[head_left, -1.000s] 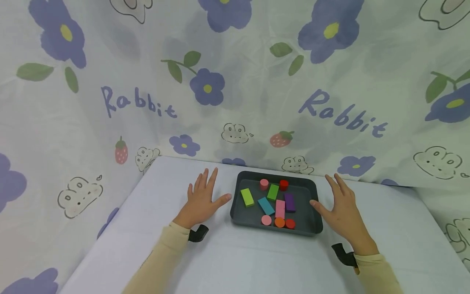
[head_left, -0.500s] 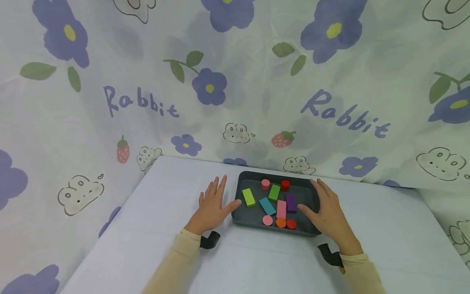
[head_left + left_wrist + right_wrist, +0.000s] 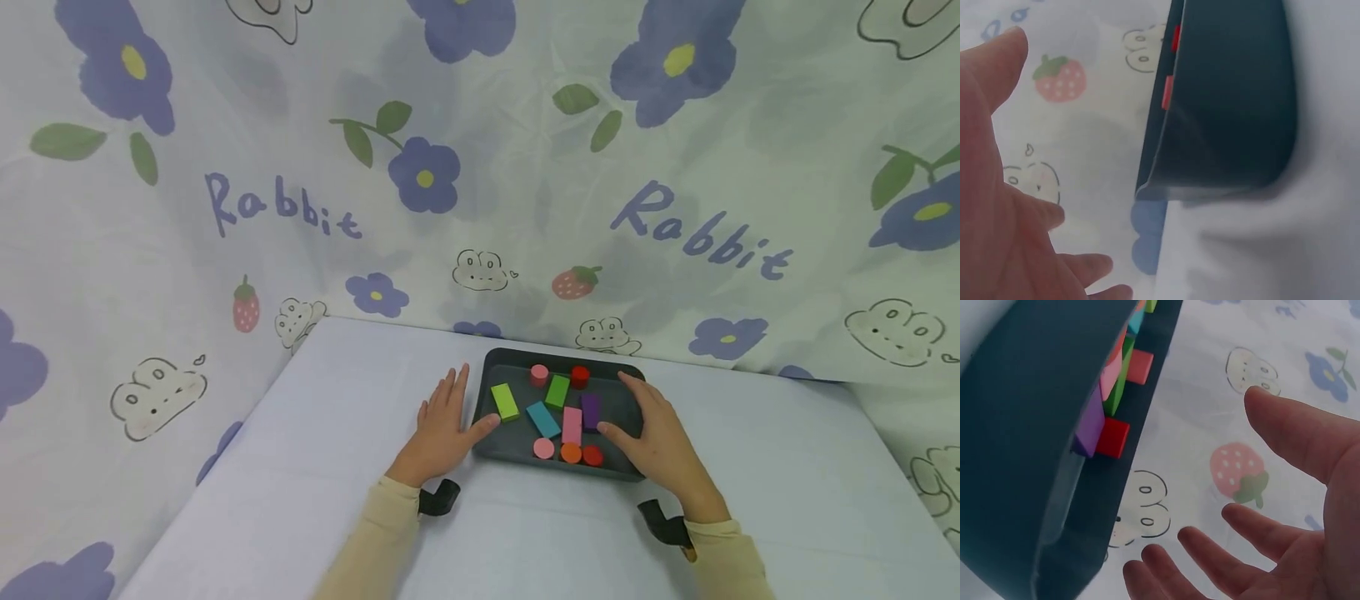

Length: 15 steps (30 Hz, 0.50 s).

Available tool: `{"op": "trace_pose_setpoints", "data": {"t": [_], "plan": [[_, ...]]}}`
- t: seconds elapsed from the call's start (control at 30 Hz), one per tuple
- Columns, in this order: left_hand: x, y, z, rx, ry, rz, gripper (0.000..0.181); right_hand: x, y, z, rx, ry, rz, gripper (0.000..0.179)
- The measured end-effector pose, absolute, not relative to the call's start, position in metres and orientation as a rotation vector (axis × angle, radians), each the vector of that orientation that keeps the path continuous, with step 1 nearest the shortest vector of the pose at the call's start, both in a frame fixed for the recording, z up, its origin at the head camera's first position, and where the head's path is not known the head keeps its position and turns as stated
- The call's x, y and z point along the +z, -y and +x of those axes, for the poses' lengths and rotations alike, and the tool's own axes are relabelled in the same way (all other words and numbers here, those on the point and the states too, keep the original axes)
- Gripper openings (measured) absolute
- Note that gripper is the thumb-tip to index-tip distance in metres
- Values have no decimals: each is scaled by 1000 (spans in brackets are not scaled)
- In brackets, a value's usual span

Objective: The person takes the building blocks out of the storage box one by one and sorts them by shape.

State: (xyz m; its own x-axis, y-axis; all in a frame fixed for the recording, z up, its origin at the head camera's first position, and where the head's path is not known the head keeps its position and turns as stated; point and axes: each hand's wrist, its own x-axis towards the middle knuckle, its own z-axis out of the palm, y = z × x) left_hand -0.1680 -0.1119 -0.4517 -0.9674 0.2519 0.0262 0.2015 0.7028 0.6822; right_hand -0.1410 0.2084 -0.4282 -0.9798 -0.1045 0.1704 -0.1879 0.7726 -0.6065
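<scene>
A dark grey rectangular tray [image 3: 513, 446] lies on the white table, holding several coloured blocks. My left hand [image 3: 442, 437] is at its left side, fingers spread, thumb over the left rim in the head view. On the opposite side my right hand [image 3: 663, 442] hovers over the right rim, thumb near the purple block [image 3: 590, 412]. Both wrist views show a gap between the hands and the tray wall, and neither hand holds anything. Inside lie a lime block [image 3: 505, 402], green block [image 3: 557, 392], blue block [image 3: 543, 419], pink block [image 3: 572, 427], and round red, pink and orange pieces.
White cloth covers the table [image 3: 525, 533]. A patterned curtain [image 3: 510, 225] with flowers and rabbits hangs just behind the table's far edge and along the sides. Each wrist wears a black mount, such as the left mount [image 3: 441, 498].
Both hands have come inward toward the tray, the left moving right and the right moving left. The tray and blocks have stayed in place.
</scene>
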Motion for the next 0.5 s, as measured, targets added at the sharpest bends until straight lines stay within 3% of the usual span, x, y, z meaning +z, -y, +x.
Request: {"op": "trace_pose_setpoints", "data": {"t": [0.5], "plan": [[-463, 95, -163, 1108, -2802, 453, 102, -440, -207, -139, 1083, 2903, 365, 62]]}}
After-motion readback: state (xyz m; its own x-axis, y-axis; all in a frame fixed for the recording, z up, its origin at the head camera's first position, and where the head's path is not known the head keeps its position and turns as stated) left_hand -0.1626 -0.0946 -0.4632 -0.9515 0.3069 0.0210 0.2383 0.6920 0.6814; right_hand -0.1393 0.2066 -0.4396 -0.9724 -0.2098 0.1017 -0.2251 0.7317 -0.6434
